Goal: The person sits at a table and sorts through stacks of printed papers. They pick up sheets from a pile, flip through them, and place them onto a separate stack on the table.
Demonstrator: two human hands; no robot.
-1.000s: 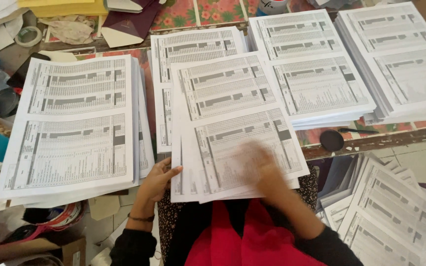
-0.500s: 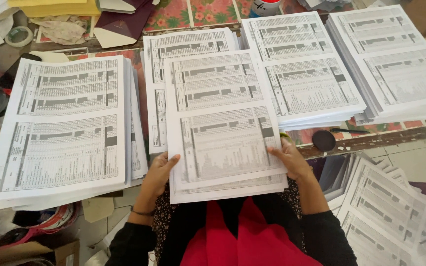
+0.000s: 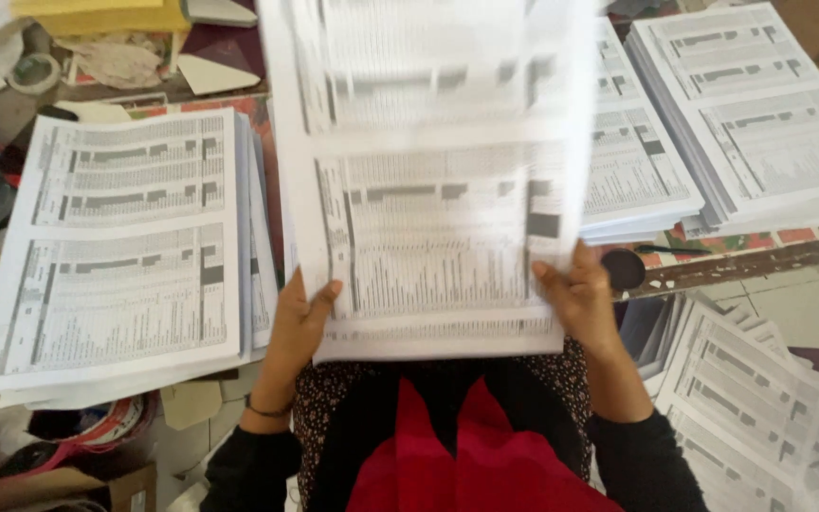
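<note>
Printed sheets (image 3: 433, 190), a thin bundle covered in grey tables, are held up off the table and tilted toward the camera, blurred, so that they hide the middle of the table behind them. At the bundle's lower left corner the left hand (image 3: 300, 318) pinches the sheets, thumb on the printed face and fingers behind. At the lower right corner the right hand (image 3: 575, 299) grips the same way, thumb on top near the edge. Both hands are closed on the paper, above a lap in red and black cloth. Along the table's near left edge lies a thick paper stack (image 3: 130, 246) with the same printed tables, flat and overhanging the edge a little. At the near right edge sits a small black round lid (image 3: 624, 269), just beside the right hand. Beyond it lies a second stack (image 3: 632, 166), partly covered by the raised bundle, and toward the far right corner a third stack (image 3: 760, 114). On the tiled floor to the right lies a fanned pile of sheets (image 3: 751, 398).
</note>
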